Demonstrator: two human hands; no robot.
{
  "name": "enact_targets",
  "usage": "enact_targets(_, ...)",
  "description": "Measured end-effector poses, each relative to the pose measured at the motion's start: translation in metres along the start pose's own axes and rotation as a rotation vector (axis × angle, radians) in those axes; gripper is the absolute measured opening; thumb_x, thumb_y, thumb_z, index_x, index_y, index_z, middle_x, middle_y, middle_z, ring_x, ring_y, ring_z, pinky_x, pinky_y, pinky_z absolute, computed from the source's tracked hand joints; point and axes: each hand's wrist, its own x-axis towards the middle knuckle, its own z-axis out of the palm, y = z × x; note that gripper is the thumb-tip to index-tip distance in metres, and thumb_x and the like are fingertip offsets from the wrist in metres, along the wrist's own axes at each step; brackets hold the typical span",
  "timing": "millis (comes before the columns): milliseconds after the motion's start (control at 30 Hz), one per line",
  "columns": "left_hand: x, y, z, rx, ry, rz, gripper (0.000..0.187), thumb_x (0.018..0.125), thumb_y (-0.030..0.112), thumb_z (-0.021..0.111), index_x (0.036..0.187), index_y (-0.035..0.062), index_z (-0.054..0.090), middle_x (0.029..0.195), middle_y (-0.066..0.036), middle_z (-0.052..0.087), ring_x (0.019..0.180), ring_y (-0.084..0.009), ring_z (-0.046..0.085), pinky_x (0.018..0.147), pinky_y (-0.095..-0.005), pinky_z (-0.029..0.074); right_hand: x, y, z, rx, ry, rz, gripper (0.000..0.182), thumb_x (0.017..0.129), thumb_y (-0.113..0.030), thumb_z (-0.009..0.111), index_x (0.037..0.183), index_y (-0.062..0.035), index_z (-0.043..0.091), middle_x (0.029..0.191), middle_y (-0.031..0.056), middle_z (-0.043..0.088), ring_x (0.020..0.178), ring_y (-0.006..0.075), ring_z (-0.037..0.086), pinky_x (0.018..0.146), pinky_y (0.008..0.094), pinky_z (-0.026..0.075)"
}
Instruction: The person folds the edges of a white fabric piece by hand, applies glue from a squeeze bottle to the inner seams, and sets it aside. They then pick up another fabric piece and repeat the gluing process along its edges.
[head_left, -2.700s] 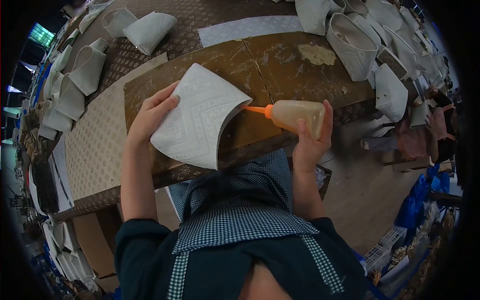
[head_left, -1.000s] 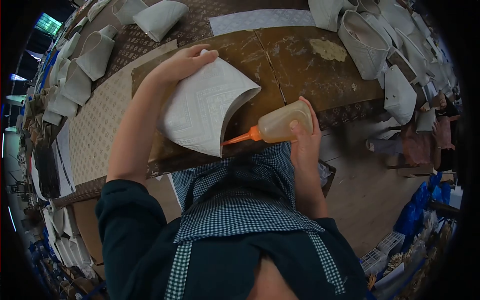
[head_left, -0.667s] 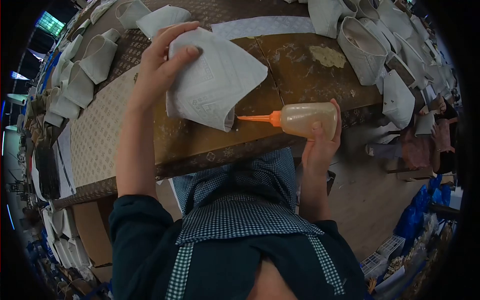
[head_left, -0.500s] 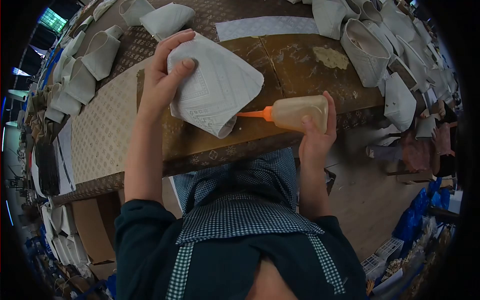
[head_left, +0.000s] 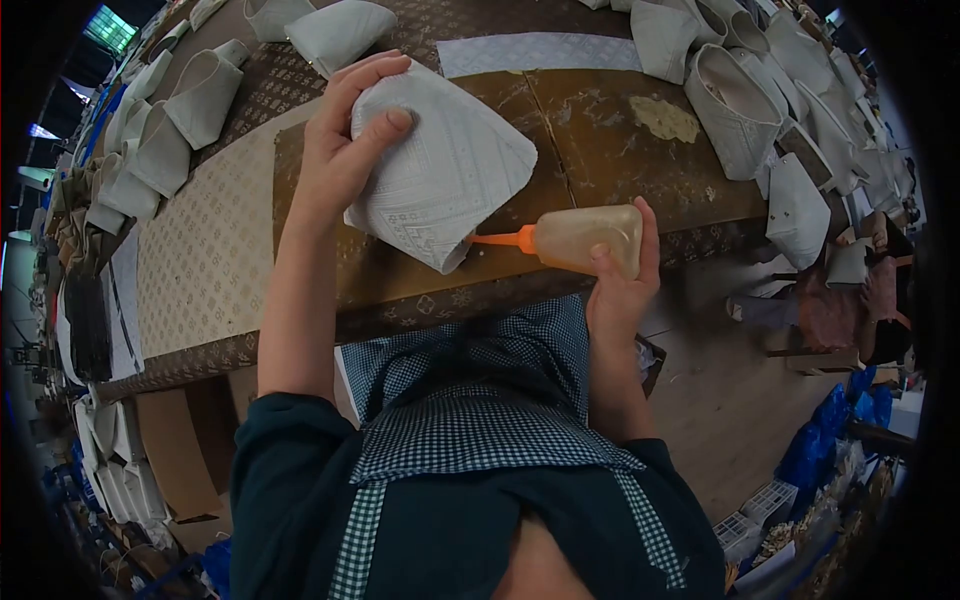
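Observation:
A white embossed piece [head_left: 450, 160], like a shoe upper, is gripped at its upper left by my left hand [head_left: 350, 140], thumb on the near face and fingers round the top edge. My right hand [head_left: 622, 275] is closed on a squeeze bottle [head_left: 585, 238] of yellowish liquid lying nearly level. Its orange nozzle [head_left: 500, 240] points left, and the tip meets the lower right edge of the white piece or ends just behind it. Both are above the near part of a worn brown board [head_left: 620, 170].
Similar white pieces stand on the patterned table [head_left: 255, 80] at the upper left [head_left: 203, 97] and upper right [head_left: 737, 110]. A pale strip [head_left: 540, 55] lies behind the board. Below left is a cardboard box [head_left: 175, 450]. Another person [head_left: 830, 310] is at the far right.
The white piece and my left hand have shifted slightly right in view. My right hand and the bottle have moved slightly left and down, with the nozzle still at the piece's lower edge.

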Motion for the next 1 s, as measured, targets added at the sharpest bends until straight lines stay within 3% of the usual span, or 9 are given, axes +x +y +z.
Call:
enact_targets(400,-0.006,0.002,0.003,-0.039,0.032,-0.054,0.047,0.085,0.024,0.074,0.126,0.0075,0.06,0.132,-0.007,0.057,0.119,-0.0176,0.052,0.102,-0.0318,0.04,-0.021,-0.001,0.0,0.099,0.062,0.106,0.067,0.082,0.004,0.068,0.144,-0.0048,0.041,0.13,0.0071,0.05,0.114,0.0162,0.051,0.099,0.0296,0.044)
enact_targets(500,-0.009,0.009,0.003,-0.045,0.031,-0.099,0.048,0.085,0.023,0.075,0.127,0.0074,0.06,0.131,-0.007,0.058,0.117,-0.0166,0.054,0.1,-0.0308,0.041,-0.021,-0.008,0.002,0.109,0.062,0.125,0.067,0.084,0.008,0.06,0.146,-0.0039,0.037,0.131,0.0091,0.05,0.116,0.0181,0.052,0.103,0.0321,0.042)
enact_targets(600,-0.01,0.01,0.003,-0.058,0.021,-0.127,0.048,0.084,0.022,0.075,0.127,0.0073,0.06,0.13,-0.006,0.059,0.115,-0.0156,0.054,0.099,-0.03,0.042,-0.021,-0.001,0.001,0.09,0.091,0.082,0.066,0.085,0.008,0.06,0.146,-0.0041,0.037,0.132,0.0091,0.049,0.117,0.018,0.051,0.104,0.0324,0.042)
enact_targets(700,-0.011,0.008,0.002,-0.027,0.019,-0.106,0.048,0.084,0.021,0.075,0.127,0.0075,0.06,0.129,-0.006,0.059,0.114,-0.0151,0.054,0.098,-0.0295,0.043,-0.023,0.002,-0.001,0.03,0.047,0.073,0.067,0.085,0.006,0.06,0.146,-0.0044,0.036,0.131,0.0092,0.049,0.118,0.0184,0.05,0.104,0.0331,0.042)
enact_targets(800,-0.01,0.011,0.004,-0.003,0.022,-0.109,0.047,0.084,0.02,0.074,0.127,0.0076,0.059,0.128,-0.006,0.059,0.114,-0.0151,0.054,0.098,-0.0293,0.043,-0.026,-0.005,0.002,0.175,0.089,0.145,0.066,0.083,0.001,0.069,0.143,-0.0039,0.041,0.129,0.0067,0.051,0.114,0.0159,0.051,0.101,0.0292,0.042)
enact_targets(1000,-0.001,0.02,0.012,0.051,-0.071,-0.207,0.047,0.083,0.019,0.075,0.126,0.0082,0.059,0.124,-0.005,0.059,0.11,-0.0166,0.056,0.094,-0.0299,0.045,-0.035,0.0,-0.004,0.213,0.015,0.208,0.066,0.084,-0.002,0.069,0.144,-0.004,0.04,0.13,0.0077,0.051,0.115,0.0159,0.051,0.102,0.0298,0.041)
